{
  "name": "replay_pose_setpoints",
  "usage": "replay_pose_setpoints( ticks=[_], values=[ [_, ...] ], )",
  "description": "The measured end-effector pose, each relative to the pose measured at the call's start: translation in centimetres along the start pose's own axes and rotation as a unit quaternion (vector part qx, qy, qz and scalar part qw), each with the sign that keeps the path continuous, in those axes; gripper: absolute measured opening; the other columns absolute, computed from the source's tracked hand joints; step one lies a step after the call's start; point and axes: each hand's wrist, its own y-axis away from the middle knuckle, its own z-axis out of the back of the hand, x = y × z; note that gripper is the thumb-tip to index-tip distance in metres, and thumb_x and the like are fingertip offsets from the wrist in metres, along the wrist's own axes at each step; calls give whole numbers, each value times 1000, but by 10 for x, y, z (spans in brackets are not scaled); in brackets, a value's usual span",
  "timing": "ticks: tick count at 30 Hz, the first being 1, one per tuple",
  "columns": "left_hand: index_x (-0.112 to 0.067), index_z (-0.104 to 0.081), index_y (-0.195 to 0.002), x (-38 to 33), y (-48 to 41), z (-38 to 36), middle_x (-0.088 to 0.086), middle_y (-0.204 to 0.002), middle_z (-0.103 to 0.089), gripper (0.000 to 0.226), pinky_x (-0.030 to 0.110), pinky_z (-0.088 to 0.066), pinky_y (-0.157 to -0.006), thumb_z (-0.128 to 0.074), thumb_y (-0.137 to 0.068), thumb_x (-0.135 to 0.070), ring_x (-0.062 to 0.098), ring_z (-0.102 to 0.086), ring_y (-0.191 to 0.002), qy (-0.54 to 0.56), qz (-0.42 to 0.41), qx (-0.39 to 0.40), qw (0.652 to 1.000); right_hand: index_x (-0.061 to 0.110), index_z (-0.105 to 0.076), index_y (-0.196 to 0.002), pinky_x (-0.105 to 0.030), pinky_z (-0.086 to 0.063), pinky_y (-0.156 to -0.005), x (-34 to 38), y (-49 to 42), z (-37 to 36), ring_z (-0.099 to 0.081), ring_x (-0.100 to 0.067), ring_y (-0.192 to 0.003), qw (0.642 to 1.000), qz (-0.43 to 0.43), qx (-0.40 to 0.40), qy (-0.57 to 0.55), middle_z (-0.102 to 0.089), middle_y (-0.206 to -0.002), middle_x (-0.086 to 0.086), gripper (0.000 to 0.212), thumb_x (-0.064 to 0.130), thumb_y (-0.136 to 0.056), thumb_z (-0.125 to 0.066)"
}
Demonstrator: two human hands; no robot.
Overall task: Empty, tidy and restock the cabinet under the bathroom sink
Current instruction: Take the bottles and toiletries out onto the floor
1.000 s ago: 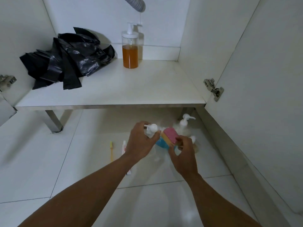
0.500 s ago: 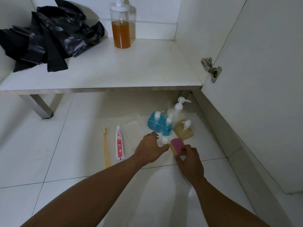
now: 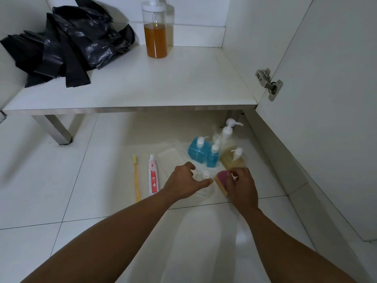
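Head view. You are holding both hands low over the floor (image 3: 102,180), in front of the cabinet shelf's (image 3: 163,86) front edge. Your left hand (image 3: 183,183) is clamping its grip around a small clear pump bottle (image 3: 204,174). Your right hand (image 3: 241,186) is pinching a pink-and-yellow sponge (image 3: 221,178), grip clamped on it. Both items are sitting just beside the blue bottles (image 3: 199,149), which are standing below the shelf's right front corner. The step in hand is probably setting these down. Seat the bottle upright before releasing, and lay the sponge flat, apart from the toothpaste (image 3: 153,174).
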Motion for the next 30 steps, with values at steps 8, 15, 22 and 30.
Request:
replay_pose_setpoints(
  ticks=[8,15,22,30],
  values=[
    [-16,-65,-114,-6,-17,60,-5,-92,-69,59,27,-54,-71,-58,-86,-68,10,-63,-80,12,-56,-169,984,19,-64,-95,-26,-57,-78,72,-52,1,-60,-5,-81,990,92,-59,-85,-63,-88,6,3,20,-95,-61],
    [-19,-68,-96,-28,-63,158,-12,-71,-62,28,26,-50,-72,-67,-89,-45,7,-60,-69,32,-119,-323,939,12,-68,-95,-18,-50,-75,165,-130,4,-59,-10,-77,965,219,-79,-118,-64,-86,2,7,15,-92,-62],
    [-15,-56,-129,-20,-144,215,4,-122,-63,55,41,-46,-99,-65,-87,-49,22,-55,-117,-45,-33,-290,955,16,-65,-104,-25,-50,-81,236,-207,-37,-60,-12,-83,973,210,9,-100,-64,-94,0,17,27,-90,-64],
    [-11,-46,-142,6,-261,250,8,-135,-56,70,40,-42,-106,-71,-86,-47,26,-46,-129,-82,-23,-290,953,11,-42,-141,-31,-47,-95,275,-297,-110,-57,-21,-117,981,119,60,-138,-56,-131,-9,66,41,-88,-69]
  ],
)
